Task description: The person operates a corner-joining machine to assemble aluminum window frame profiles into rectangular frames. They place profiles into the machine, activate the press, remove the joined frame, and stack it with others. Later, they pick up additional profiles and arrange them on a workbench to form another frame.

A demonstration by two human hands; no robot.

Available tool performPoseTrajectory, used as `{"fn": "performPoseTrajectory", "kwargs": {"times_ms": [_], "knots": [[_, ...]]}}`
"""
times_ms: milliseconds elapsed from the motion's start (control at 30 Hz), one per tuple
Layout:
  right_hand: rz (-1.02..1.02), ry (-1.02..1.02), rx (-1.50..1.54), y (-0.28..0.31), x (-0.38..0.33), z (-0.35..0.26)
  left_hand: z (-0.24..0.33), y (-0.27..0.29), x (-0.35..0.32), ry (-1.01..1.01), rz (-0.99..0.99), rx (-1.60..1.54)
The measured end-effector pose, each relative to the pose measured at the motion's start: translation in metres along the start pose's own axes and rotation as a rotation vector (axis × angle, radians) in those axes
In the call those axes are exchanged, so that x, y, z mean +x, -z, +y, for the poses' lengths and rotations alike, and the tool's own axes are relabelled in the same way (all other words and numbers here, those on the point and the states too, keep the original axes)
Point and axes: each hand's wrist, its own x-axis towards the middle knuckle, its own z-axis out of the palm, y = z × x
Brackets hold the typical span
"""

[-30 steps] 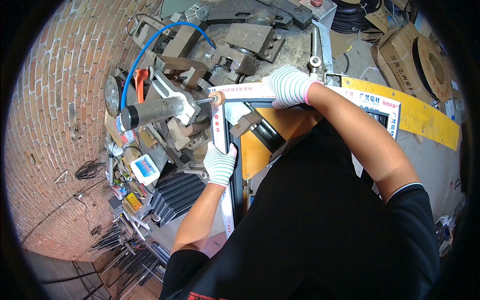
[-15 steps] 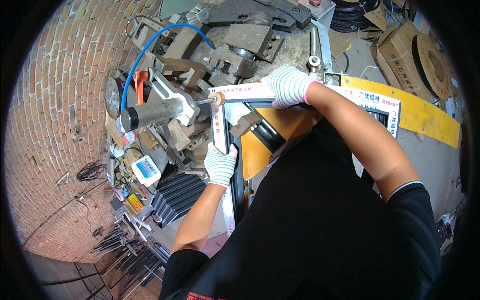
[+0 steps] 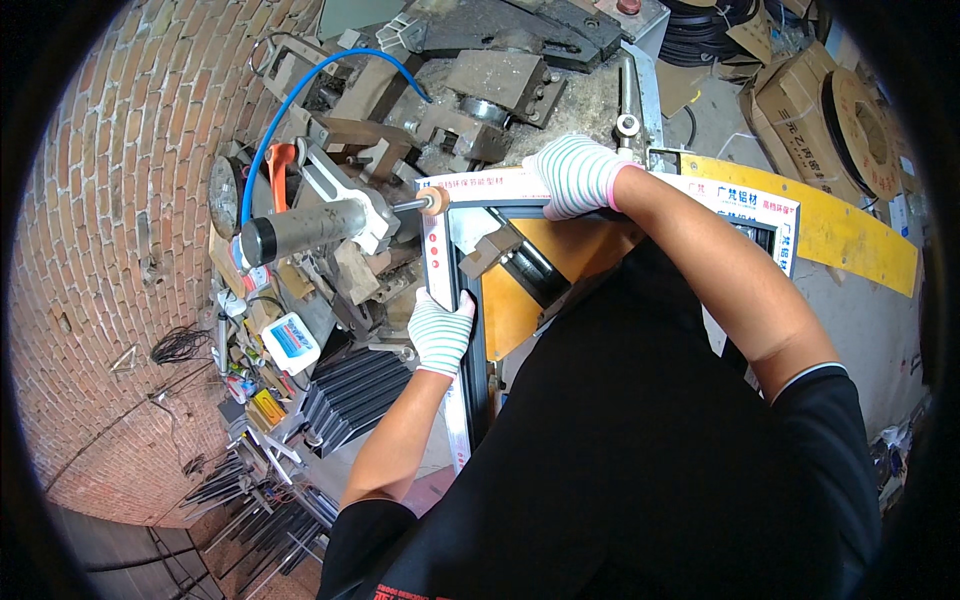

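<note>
The white-and-black rectangular frame (image 3: 435,252) lies along the near side of a grimy metal worktop (image 3: 585,95), over an orange plate (image 3: 512,310). The left hand (image 3: 440,333) has its fingers clamped on the left bar; the right hand (image 3: 580,176) grips the top bar. Brick wall (image 3: 120,200) at left, cardboard box (image 3: 795,125) at right.

Brightly lit, little blur; fisheye bends brick wall (image 3: 120,200), rim black.
</note>
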Motion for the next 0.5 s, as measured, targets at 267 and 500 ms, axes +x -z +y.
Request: {"fn": "performPoseTrajectory", "kwargs": {"times_ms": [267, 500], "knots": [[0.013, 0.009, 0.01, -0.0006, -0.0006, 0.0014, 0.0015, 0.0013, -0.0013, -0.001, 0.009, -0.002], [0.03, 0.042, -0.036, -0.0061, 0.0013, 0.0039, -0.001, -0.0012, -0.0011, -0.023, 0.038, -0.02]]}}
